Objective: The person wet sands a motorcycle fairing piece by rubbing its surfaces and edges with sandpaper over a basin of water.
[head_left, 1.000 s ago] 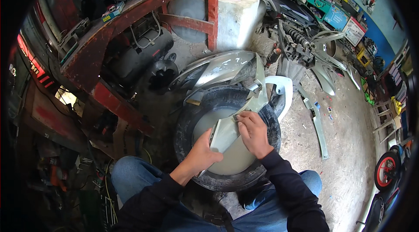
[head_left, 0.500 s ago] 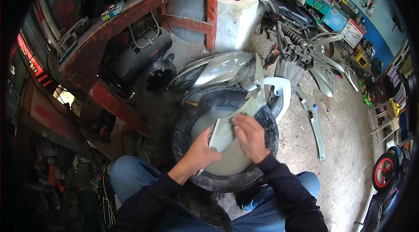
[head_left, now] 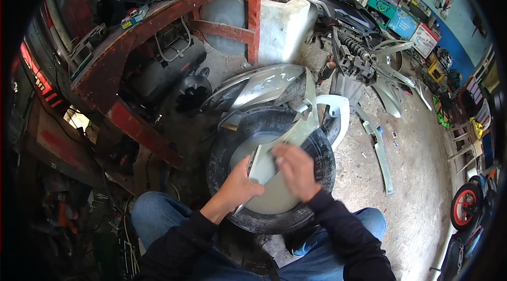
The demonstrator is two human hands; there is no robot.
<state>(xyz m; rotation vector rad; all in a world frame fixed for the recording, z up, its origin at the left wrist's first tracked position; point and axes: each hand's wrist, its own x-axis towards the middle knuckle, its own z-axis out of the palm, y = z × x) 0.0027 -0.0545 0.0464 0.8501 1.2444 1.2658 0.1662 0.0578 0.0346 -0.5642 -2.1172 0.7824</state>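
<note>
My left hand (head_left: 236, 187) is wrapped round the near end of a long, pale grey-green motorcycle body panel (head_left: 263, 164), thumb on its near side. The panel slants up and away to the right over a round black rubber tub (head_left: 217, 175). Cloudy greyish water (head_left: 269, 202) fills the tub's bottom. My right hand (head_left: 299, 173) is on the panel's upper face, its fingers curled and blurred by motion. Whatever lies beneath those fingers is hidden.
Beyond the tub lies a silver curved fairing (head_left: 269, 83), with a white part (head_left: 340, 117) at its right. Another narrow panel (head_left: 383, 159) rests on the concrete floor. A red workbench (head_left: 124, 48) stands at left; a partly stripped motorcycle (head_left: 354, 51) is at the back right.
Over the panel's face, my right hand has shifted slightly left and toward me. My left hand and the panel have moved a little left; the grip is the same.
</note>
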